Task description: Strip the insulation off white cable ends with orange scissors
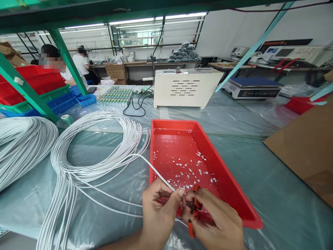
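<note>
My left hand (158,211) pinches the end of a thin white cable (152,166) between thumb and fingers, just over the near edge of a red tray (229,180). My right hand (214,222) grips a small orange-handled stripping tool (193,208), its jaws right at the cable end. The cable runs up and left to a big coil of white cables (85,149) on the table. Small white bits of insulation (192,166) lie scattered on the tray floor.
A second cable coil (23,146) lies far left beside green shelf posts (26,90) and red and blue bins. A cream machine box (186,86) and a scale (253,86) stand behind the tray. Brown cardboard (307,149) lies right. Two people sit at back left.
</note>
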Motion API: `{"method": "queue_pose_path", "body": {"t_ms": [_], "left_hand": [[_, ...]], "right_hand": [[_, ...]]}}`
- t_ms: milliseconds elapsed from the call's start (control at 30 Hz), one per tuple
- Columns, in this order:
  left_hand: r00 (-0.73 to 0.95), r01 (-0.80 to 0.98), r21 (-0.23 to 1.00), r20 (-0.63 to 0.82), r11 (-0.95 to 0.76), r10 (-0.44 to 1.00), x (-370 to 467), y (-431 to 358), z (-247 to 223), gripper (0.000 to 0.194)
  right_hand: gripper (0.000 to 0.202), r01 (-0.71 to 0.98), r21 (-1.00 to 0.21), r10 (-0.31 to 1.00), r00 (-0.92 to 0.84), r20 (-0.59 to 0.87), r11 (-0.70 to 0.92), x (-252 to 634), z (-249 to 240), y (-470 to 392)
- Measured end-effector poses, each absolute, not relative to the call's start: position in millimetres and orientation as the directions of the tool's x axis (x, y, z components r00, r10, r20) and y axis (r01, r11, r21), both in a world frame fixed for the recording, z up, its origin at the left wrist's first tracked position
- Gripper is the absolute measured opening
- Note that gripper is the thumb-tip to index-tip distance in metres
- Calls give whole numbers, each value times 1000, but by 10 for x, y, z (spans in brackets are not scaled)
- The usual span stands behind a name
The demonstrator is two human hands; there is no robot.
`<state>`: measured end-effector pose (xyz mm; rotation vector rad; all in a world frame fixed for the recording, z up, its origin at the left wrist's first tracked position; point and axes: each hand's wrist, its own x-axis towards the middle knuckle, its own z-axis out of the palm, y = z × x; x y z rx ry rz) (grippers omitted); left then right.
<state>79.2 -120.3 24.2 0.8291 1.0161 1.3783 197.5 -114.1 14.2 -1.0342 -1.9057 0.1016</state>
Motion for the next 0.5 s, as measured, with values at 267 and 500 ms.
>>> {"method": "queue_pose_path", "body": {"t_ms": [267,500], "left_hand": [[-86,-376,926,-68,30,994,773,-1177,264,21],[-73,-357,929,-138,103,988,710,-1094,275,22]], "right_hand": [[10,612,-438,705,-299,643,659,1983,112,-1169],[21,517,-621,777,-150,611,588,2020,162,-1140]]}}
